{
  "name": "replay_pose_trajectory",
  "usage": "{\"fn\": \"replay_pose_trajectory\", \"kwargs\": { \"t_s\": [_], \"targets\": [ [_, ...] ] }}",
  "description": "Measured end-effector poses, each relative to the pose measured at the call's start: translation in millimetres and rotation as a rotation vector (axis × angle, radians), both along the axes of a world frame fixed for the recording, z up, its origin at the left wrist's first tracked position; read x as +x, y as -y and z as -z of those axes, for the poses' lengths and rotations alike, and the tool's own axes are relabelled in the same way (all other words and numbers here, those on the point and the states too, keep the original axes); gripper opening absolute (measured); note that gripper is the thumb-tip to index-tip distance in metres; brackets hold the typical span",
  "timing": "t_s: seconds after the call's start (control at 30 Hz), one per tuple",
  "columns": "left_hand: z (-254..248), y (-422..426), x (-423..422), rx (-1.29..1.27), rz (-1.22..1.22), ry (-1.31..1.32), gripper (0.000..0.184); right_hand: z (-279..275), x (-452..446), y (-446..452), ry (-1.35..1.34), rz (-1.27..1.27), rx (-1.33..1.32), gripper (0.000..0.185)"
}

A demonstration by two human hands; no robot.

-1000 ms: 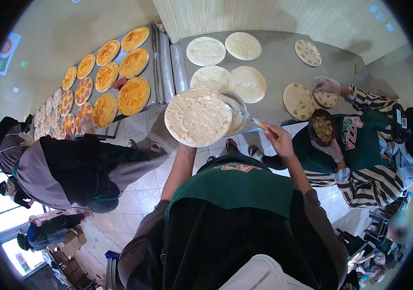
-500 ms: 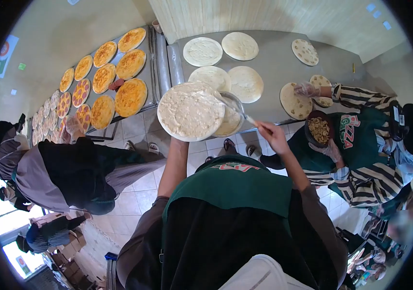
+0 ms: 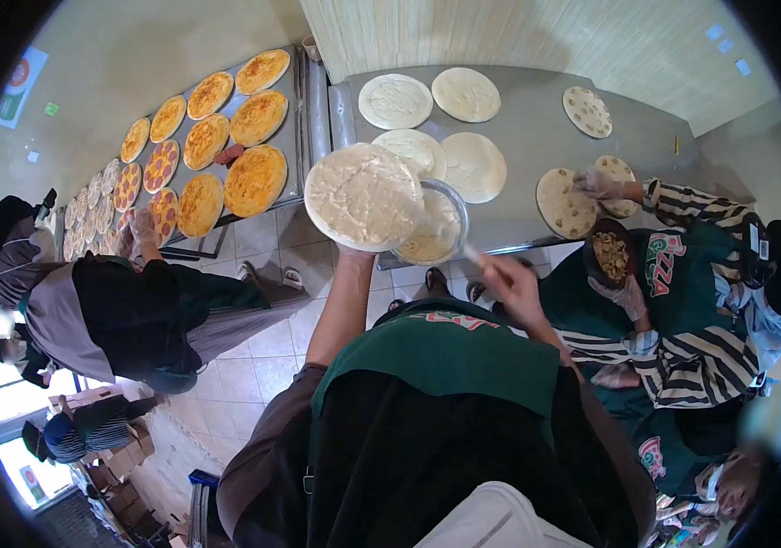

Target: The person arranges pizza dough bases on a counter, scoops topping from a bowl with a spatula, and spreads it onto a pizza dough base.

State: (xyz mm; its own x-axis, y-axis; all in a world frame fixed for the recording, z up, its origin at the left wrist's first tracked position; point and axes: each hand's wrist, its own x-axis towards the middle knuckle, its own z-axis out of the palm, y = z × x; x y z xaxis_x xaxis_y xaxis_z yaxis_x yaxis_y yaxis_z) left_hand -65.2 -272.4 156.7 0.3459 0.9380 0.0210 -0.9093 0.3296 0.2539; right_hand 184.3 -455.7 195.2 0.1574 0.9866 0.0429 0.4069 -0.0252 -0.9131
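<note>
A round dough base covered with creamy white sauce (image 3: pixel 363 196) rests on my left hand (image 3: pixel 355 253), whose fingers are hidden beneath it. Just right of the base, partly overlapped by it, is a round bowl (image 3: pixel 463 219) with pale sauce inside, at the table's front edge. My right hand (image 3: pixel 517 290) is closed on the light handle of a utensil (image 3: pixel 474 256), blurred near the bowl's lower right rim; the utensil's far end cannot be made out.
Pale dough rounds (image 3: pixel 474 167) lie on the grey table (image 3: pixel 523 119). Two topped rounds (image 3: pixel 564 203) are near a gloved co-worker's hand (image 3: pixel 598 184); that person holds a dark bowl (image 3: pixel 631 251). Browned pizzas (image 3: pixel 255 181) cover the left table, where another co-worker (image 3: pixel 126 310) stands.
The utensil has moved off the sauced base, right and down toward the bowl, with my right hand. More of the bowl shows. Another person has appeared at the lower right.
</note>
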Motion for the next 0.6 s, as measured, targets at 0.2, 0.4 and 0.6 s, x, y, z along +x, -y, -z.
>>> {"fn": "replay_pose_trajectory", "kwargs": {
  "t_s": [0.2, 0.4, 0.6],
  "targets": [
    [4, 6, 17, -0.127, 0.077, -0.055, 0.069, -27, -34, -68, 0.409, 0.116, 0.021, 0.033],
    [6, 7, 12, -0.050, 0.121, 0.005, 0.065, -68, -46, -47, 0.248, -0.066, 0.072, 0.033],
    [9, 4, 22, -0.129, 0.041, -0.082, 0.066, -37, -62, -75, 0.498, 0.030, 0.190, 0.034]
  ]
}}
